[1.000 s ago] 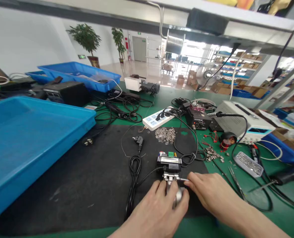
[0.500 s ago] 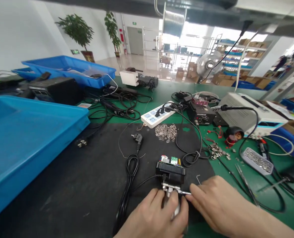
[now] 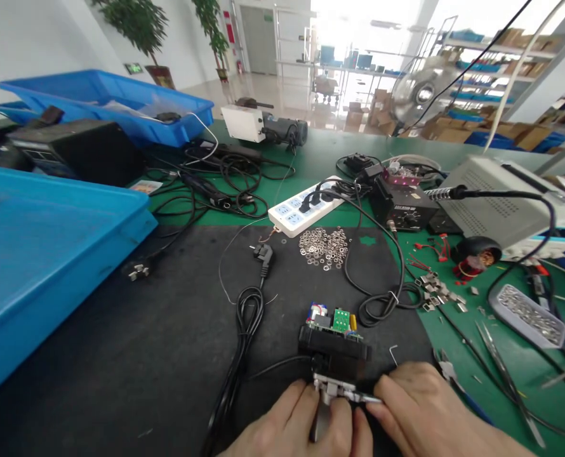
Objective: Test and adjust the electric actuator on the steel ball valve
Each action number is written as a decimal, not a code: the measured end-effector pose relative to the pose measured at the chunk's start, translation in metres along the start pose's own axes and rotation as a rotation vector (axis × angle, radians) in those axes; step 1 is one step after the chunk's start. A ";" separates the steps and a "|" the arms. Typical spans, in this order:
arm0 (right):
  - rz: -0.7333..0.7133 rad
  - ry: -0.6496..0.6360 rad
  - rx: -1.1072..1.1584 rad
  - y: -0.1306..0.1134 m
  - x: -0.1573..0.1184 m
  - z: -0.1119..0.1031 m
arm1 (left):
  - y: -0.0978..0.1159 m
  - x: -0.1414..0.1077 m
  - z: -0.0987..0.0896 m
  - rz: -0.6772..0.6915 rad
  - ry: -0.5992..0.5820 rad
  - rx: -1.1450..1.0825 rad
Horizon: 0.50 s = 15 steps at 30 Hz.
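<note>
My left hand (image 3: 296,426) is closed around the metal lower part of a black electronic device (image 3: 334,352). A green circuit board (image 3: 341,320) with small components shows at the device's open far end, and a black cable leaves its left side. My right hand (image 3: 418,403) pinches a slim metal tool (image 3: 365,398), whose tip meets the silver bracket (image 3: 330,386) under the black housing. What kind of tool it is cannot be made out. Just beyond my right hand lies a hex key (image 3: 393,354).
A coiled power cord (image 3: 249,317) lies left of the device. Washers (image 3: 325,246) are heaped near a white power strip (image 3: 301,212). Blue-handled pliers (image 3: 458,387), tweezers (image 3: 506,374) and a tray of small parts (image 3: 527,317) lie right. A blue bin (image 3: 63,266) fills the left.
The view has tilted down and come closer. Both hands remain at the bracket, with the tool still in my right hand. The pliers now show beside that hand.
</note>
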State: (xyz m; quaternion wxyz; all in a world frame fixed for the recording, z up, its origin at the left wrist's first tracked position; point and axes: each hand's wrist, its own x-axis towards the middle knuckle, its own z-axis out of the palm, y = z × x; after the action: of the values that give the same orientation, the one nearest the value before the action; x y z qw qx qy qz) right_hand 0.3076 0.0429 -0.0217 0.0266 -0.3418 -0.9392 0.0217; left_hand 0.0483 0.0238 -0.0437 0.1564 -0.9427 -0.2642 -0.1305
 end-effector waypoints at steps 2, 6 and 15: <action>-0.005 -0.001 0.067 0.001 0.001 0.007 | 0.002 0.004 0.002 -0.029 0.093 -0.018; 0.042 -0.012 0.039 -0.002 -0.002 0.008 | 0.012 0.000 -0.004 -0.142 0.158 -0.116; 0.360 -0.032 0.337 -0.022 -0.056 -0.012 | 0.035 -0.005 -0.032 -0.967 0.158 -0.437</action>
State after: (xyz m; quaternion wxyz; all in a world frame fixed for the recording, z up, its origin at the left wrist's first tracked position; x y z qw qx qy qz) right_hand 0.3370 -0.0102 -0.0108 0.0641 -0.4938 -0.8466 0.1877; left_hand 0.0575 -0.0182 -0.0242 -0.1019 -0.7113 -0.6226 -0.3099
